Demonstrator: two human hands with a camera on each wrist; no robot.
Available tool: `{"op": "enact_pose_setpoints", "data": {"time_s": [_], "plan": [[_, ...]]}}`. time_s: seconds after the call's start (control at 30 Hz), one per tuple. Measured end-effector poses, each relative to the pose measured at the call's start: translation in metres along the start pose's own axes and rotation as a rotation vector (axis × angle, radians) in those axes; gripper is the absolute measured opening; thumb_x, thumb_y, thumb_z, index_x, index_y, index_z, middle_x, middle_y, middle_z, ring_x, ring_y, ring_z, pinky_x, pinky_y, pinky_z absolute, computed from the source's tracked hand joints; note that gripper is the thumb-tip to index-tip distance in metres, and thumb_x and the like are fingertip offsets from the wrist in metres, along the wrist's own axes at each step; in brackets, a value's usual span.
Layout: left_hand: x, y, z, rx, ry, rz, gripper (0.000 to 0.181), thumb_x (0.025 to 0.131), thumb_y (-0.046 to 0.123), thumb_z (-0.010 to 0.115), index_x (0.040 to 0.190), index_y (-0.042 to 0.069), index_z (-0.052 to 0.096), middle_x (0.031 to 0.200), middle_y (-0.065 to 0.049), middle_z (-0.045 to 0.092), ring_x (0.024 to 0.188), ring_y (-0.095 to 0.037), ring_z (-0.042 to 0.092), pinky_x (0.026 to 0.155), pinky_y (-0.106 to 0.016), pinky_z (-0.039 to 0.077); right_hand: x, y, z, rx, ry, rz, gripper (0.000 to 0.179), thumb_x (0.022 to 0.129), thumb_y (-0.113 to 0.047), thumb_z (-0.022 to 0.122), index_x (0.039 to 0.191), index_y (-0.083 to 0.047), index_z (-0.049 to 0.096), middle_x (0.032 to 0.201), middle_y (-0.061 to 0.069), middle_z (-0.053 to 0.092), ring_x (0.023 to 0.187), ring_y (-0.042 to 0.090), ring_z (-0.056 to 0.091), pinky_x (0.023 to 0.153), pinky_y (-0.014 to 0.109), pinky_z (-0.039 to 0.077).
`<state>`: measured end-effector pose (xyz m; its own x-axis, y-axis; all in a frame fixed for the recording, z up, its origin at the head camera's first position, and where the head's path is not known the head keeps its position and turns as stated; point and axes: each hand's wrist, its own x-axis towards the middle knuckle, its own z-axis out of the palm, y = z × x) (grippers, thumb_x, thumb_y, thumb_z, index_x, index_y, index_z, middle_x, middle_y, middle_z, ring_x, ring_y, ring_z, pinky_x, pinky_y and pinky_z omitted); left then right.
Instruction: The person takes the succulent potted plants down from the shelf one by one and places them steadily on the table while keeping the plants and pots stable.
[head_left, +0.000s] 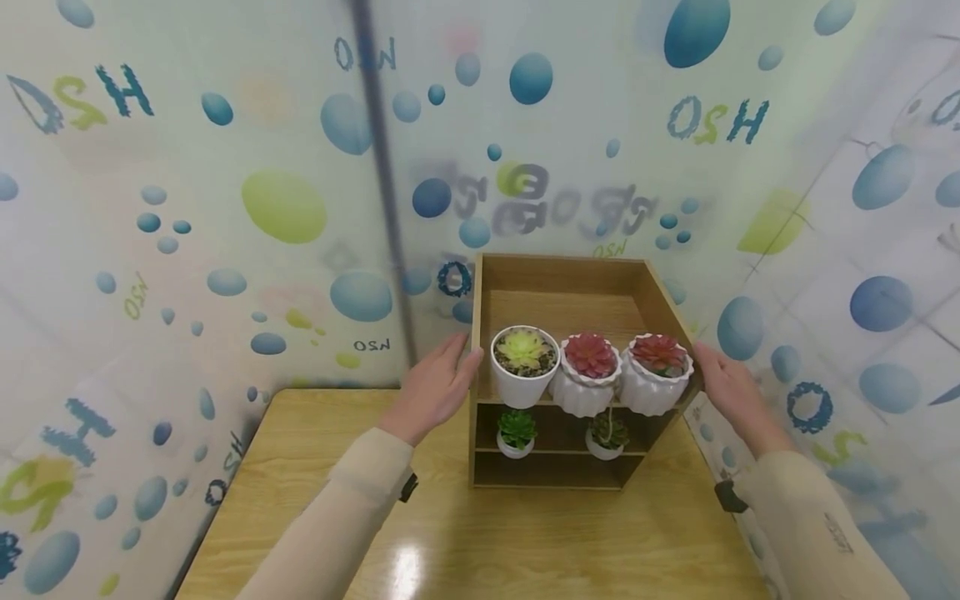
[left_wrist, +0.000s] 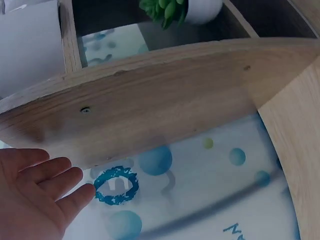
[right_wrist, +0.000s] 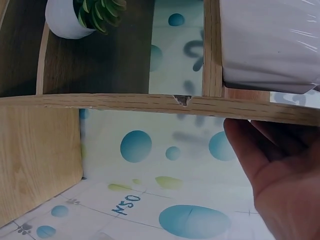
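A small wooden shelf (head_left: 566, 304) stands on the table with its front towards me. Along its upper level sit a white pot with a yellow-green succulent (head_left: 524, 379) and two ribbed white pots with red succulents (head_left: 587, 392) (head_left: 656, 390). Below them, a green succulent in a small white pot (head_left: 517, 433) and a second small potted plant (head_left: 606, 437) occupy the middle level. My left hand (head_left: 433, 390), fingers extended, is at the shelf's left side panel (left_wrist: 150, 105). On the opposite side, the extended fingers of my right hand (head_left: 733, 392) touch the right panel (right_wrist: 125, 101).
The light wooden table (head_left: 337, 517) reaches out to the left and front of the shelf. Close behind and to the right are walls covered in white sheeting (head_left: 300, 108) with blue and green dots. The lowest shelf compartment (head_left: 547, 471) lies just above the tabletop.
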<state>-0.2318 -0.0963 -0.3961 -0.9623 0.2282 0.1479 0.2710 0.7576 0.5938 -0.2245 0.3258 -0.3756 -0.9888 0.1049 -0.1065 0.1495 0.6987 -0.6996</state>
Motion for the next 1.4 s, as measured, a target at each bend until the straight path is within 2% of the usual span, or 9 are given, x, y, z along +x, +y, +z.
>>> {"op": "enact_pose_setpoints", "data": {"time_s": [0.17,0.27,0.4,0.57,0.7,0.8,0.93,1.07,1.4], "plan": [[0.010,0.003,0.007,-0.123,0.040,-0.002,0.071,0.110,0.056,0.028,0.161,0.007,0.033,0.163,-0.016,0.038,0.150,-0.036,0.036,0.123,-0.049,0.029,0.005,0.000,-0.001,-0.046,0.017,0.022,0.082,0.108,-0.059,0.020,0.153,0.007,0.039,0.153,0.039,0.037,0.138,0.057,0.039,0.108,0.069,0.038],[0.015,0.002,0.011,-0.231,0.063,-0.008,0.070,0.110,0.053,0.033,0.161,0.005,0.032,0.162,-0.018,0.039,0.149,-0.037,0.038,0.122,-0.052,0.031,0.007,0.000,-0.003,-0.075,0.052,-0.009,0.075,0.109,-0.053,0.025,0.139,0.008,0.055,0.131,0.035,0.057,0.115,0.047,0.054,0.088,0.054,0.051],[0.018,0.000,0.016,-0.346,0.076,-0.040,0.070,0.111,0.050,0.036,0.163,0.005,0.027,0.164,-0.018,0.035,0.148,-0.039,0.038,0.121,-0.053,0.032,0.007,0.000,-0.003,-0.085,0.068,-0.033,0.069,0.109,-0.050,0.029,0.111,0.009,0.064,0.103,0.025,0.063,0.096,0.035,0.055,0.073,0.038,0.044],[0.021,0.003,0.026,-0.544,0.082,-0.031,0.064,0.113,0.039,0.036,0.165,0.007,0.018,0.169,-0.015,0.024,0.155,-0.034,0.025,0.124,-0.052,0.025,0.007,0.000,0.004,-0.064,0.108,-0.027,0.065,0.109,-0.050,0.028,0.088,0.002,0.061,0.108,0.027,0.058,0.102,0.038,0.053,0.084,0.050,0.047],[0.021,0.004,0.035,-0.630,0.115,-0.025,0.063,0.113,0.037,0.033,0.166,0.008,0.014,0.171,-0.014,0.018,0.157,-0.032,0.018,0.126,-0.052,0.019,0.006,0.001,0.009,-0.014,0.135,-0.002,0.070,0.109,-0.051,0.028,0.110,0.008,0.066,0.123,0.031,0.055,0.113,0.041,0.050,0.091,0.054,0.045],[0.020,0.004,0.038,-0.644,0.122,-0.034,0.063,0.113,0.037,0.032,0.166,0.009,0.014,0.171,-0.014,0.016,0.157,-0.032,0.017,0.126,-0.051,0.018,0.005,0.001,0.011,0.021,0.146,0.010,0.073,0.109,-0.052,0.029,0.127,0.011,0.062,0.129,0.032,0.054,0.118,0.043,0.049,0.094,0.056,0.045],[0.020,0.004,0.041,-0.663,0.124,-0.031,0.061,0.113,0.032,0.034,0.165,0.007,0.016,0.171,-0.014,0.017,0.157,-0.033,0.017,0.126,-0.053,0.018,0.005,0.004,0.011,0.034,0.191,-0.011,0.069,0.109,-0.051,0.034,0.097,0.009,0.068,0.098,0.023,0.058,0.101,0.036,0.051,0.082,0.045,0.045],[0.019,0.005,0.042,-0.654,0.137,-0.038,0.061,0.113,0.032,0.034,0.165,0.008,0.017,0.171,-0.014,0.018,0.157,-0.032,0.018,0.126,-0.052,0.019,0.007,0.007,0.012,0.032,0.214,-0.020,0.062,0.109,-0.050,0.036,0.070,-0.006,0.057,0.075,0.008,0.047,0.087,0.029,0.046,0.071,0.037,0.038],[0.019,0.007,0.040,-0.585,0.160,-0.044,0.062,0.112,0.036,0.035,0.164,0.005,0.021,0.169,-0.015,0.023,0.156,-0.032,0.023,0.126,-0.049,0.022,0.006,0.007,0.014,0.069,0.216,-0.017,0.066,0.109,-0.050,0.036,0.095,0.007,0.066,0.085,0.014,0.051,0.094,0.031,0.045,0.076,0.040,0.037]]}}
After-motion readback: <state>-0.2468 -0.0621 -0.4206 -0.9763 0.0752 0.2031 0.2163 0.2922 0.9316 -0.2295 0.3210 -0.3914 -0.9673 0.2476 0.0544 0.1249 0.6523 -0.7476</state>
